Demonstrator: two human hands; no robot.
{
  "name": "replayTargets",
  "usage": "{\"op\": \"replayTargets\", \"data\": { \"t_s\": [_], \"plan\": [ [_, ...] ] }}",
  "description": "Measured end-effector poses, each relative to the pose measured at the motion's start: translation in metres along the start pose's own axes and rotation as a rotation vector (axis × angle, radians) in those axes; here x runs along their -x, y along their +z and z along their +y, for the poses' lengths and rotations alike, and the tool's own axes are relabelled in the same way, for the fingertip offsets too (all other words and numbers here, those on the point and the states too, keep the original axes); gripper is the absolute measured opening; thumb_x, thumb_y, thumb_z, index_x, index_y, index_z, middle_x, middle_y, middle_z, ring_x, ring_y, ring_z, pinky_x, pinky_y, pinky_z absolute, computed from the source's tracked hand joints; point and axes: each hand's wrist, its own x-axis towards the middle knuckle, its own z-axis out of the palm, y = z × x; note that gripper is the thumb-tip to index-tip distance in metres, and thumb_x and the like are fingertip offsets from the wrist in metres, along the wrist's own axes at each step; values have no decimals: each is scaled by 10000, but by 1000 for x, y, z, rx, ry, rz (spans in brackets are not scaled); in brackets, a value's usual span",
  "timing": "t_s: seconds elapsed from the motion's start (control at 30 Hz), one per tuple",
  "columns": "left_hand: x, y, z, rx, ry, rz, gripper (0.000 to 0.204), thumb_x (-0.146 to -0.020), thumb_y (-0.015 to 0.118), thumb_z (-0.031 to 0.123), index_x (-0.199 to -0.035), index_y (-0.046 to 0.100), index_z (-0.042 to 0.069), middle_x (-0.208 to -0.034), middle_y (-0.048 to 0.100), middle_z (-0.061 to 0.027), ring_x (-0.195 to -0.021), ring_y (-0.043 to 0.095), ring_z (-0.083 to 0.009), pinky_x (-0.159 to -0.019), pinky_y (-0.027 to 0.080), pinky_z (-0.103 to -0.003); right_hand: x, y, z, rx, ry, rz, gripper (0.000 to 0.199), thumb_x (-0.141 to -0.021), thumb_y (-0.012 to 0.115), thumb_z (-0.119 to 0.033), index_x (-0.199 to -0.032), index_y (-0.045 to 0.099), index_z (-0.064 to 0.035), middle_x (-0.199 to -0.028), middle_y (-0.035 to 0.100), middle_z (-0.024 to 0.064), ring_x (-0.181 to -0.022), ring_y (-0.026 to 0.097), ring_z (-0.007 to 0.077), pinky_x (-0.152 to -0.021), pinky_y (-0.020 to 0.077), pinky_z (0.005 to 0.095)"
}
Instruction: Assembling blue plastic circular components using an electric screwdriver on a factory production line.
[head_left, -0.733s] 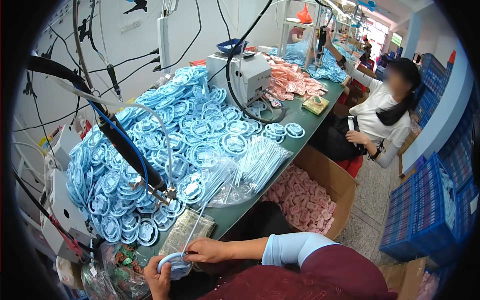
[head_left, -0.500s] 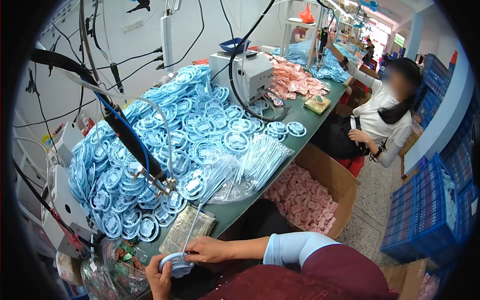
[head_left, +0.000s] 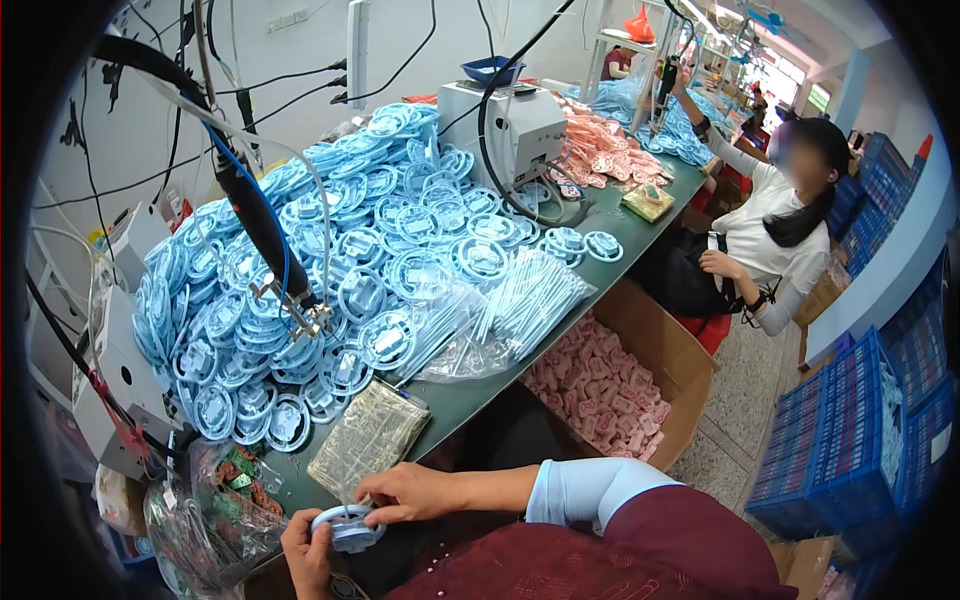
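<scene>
Low at the near table edge, my left hand (head_left: 306,548) grips the rim of a round light-blue plastic piece (head_left: 352,530), thumb over its edge. My right hand (head_left: 405,492) is closed on the right side of that same piece, its fingertips at the rim. The thin light-blue stick seen before no longer shows clearly at my fingers. Just beyond my hands lies a flat block wrapped in film (head_left: 368,438). More round light-blue pieces (head_left: 410,275) are heaped across the green table. Thin light-blue sticks (head_left: 530,300) lie in clear plastic bags beside the heap.
A black cable-fed tool on an arm (head_left: 262,225) hangs over the heap. Grey machine boxes (head_left: 505,130) stand on the table. A carton of pink pieces (head_left: 600,395) sits below its right edge. A co-worker (head_left: 765,220) sits further along. Blue crates (head_left: 840,430) are stacked at right.
The long stick that rose from my right hand is no longer seen upright. My right hand has shifted slightly, staying at the round piece. The whole view has moved a little.
</scene>
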Motion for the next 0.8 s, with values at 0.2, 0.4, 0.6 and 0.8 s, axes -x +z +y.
{"op": "replayTargets", "data": {
  "t_s": [0.2, 0.4, 0.6, 0.8],
  "plan": [
    [28, -45, -27, 60, -117, 65, 167, -914, 599, 126, -954, 615, -35, -814, 644, -38, -756, 575, -85, -695, 444, -222, 8, -73, 0, 348, -178, 723, 155, -885, 655, -169, -956, 599, -42, -754, 574, 69, -650, 570, 169, -609, 476, 318],
    [56, -75, -5, -188, -90, 189, 262, -831, 649, 199, -914, 660, -49, -805, 652, -49, -752, 578, -107, -686, 452, -245, 28, -213, -113, 754, -290, 1090, 454, -829, 598, 53, -1269, 534, -39, -843, 494, 43, -642, 456, 99, -582, 408, 236],
    [41, -75, -11, -26, -131, 136, 162, -830, 663, 59, -955, 656, -45, -810, 637, 1, -739, 561, -61, -652, 454, -216, -54, -145, -103, 761, -456, 991, 679, -750, 623, 45, -1396, 459, -80, -871, 517, 84, -665, 518, 171, -564, 452, 285],
    [72, -75, -20, 44, -197, 200, 185, -832, 679, 90, -963, 669, -40, -778, 647, -1, -728, 576, -72, -663, 472, -234, -104, -118, -105, 920, -432, 939, 706, -801, 675, -156, -1448, 402, -91, -806, 514, 108, -631, 545, 263, -522, 463, 364]
  ]
}}
